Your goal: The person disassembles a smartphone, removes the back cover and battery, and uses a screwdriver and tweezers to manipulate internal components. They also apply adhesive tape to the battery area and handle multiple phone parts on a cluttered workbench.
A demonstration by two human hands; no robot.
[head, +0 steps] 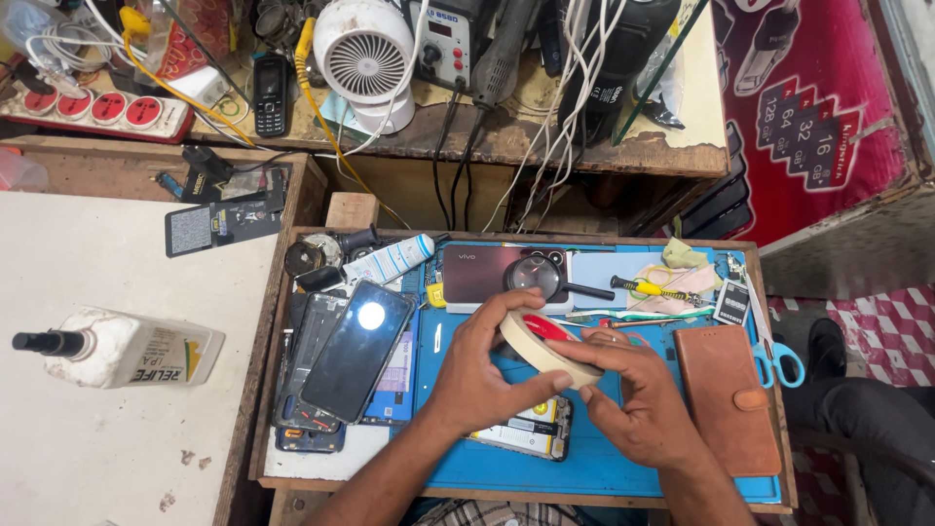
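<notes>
I hold a roll of cream masking tape [542, 348] between both hands above the middle of the blue work mat [623, 458]; my left hand [482, 375] is curled around its near left side, and my right hand [638, 394] pinches its right edge with the fingertips. Under my hands lies an opened phone [531, 438]; left of them a dark phone [355, 349] rests on a stack of others; a brown wallet case [726, 394] lies at the right, with blue-handled scissors [779, 360] just beyond it.

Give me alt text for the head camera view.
Both hands, left hand and right hand, hold a roll of cream tape over a blue work mat, among phones, a brown wallet case and scissors.
</notes>
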